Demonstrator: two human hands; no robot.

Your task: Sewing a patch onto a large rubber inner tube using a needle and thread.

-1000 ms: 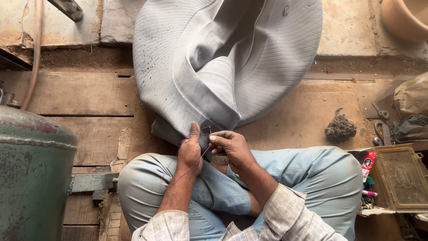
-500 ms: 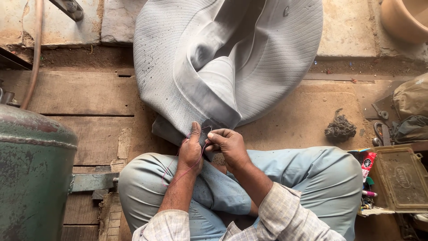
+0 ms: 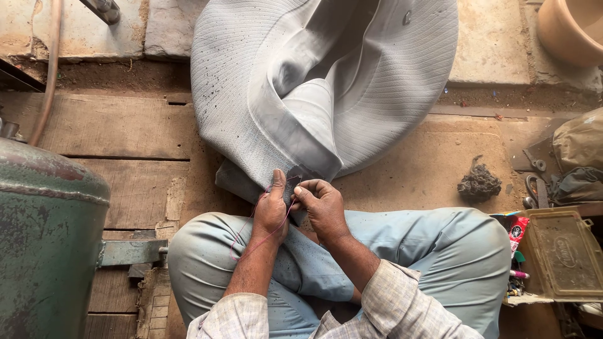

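The big inner tube (image 3: 326,88) is pale grey, finely ribbed and flecked with dark specks. The thread (image 3: 264,235) is pink. The trousers (image 3: 440,251) are light blue, the shirt sleeves (image 3: 402,307) a faint beige check. The tank (image 3: 47,238) is worn green, the bucket (image 3: 571,28) tan, the tin (image 3: 559,254) olive.

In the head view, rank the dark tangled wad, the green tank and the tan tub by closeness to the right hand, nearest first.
Measured from the right hand:
1. Dark tangled wad, on the floor just to its right.
2. Green tank, at the left edge, beyond the left hand.
3. Tan tub, top right corner, farthest.
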